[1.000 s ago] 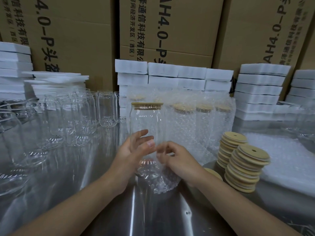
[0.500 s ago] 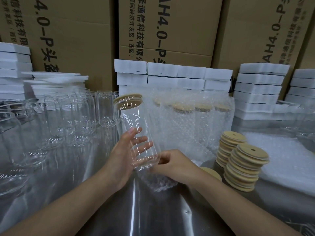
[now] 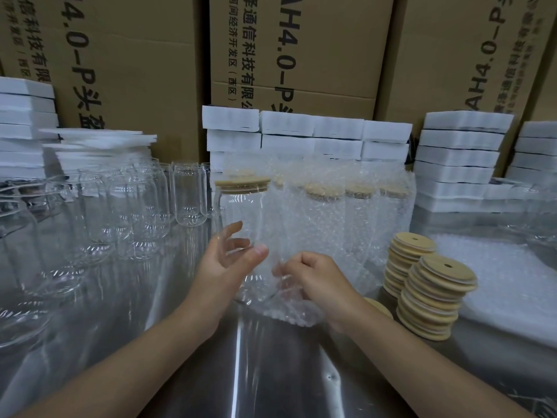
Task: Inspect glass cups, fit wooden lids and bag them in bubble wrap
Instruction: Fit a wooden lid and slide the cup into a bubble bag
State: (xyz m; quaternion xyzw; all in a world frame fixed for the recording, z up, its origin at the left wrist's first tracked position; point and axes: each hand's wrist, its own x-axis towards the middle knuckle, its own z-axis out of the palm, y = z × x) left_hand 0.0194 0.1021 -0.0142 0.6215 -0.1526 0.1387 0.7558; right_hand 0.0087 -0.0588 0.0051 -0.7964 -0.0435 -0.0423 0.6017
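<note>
One glass cup (image 3: 251, 224) at centre, wooden lid (image 3: 242, 184) on, poised at a bubble-wrap bag (image 3: 289, 310).
Clear glass against clear wrap hides where the cup's base meets the bag mouth. The left hand (image 3: 224, 267) wraps the cup, thumb in front and fingers behind; the right hand (image 3: 316, 277) pinches the bag's edge, fingers curled. Lid stacks (image 3: 434, 297) crowd 4 o'clock and bare cups (image 3: 135, 212) 9 o'clock, with open steel table (image 3: 271, 375) at 6 o'clock.

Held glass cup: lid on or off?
On: a wooden lid caps the glass cup, which the left hand holds; the right hand pinches a bubble wrap bag.
</note>
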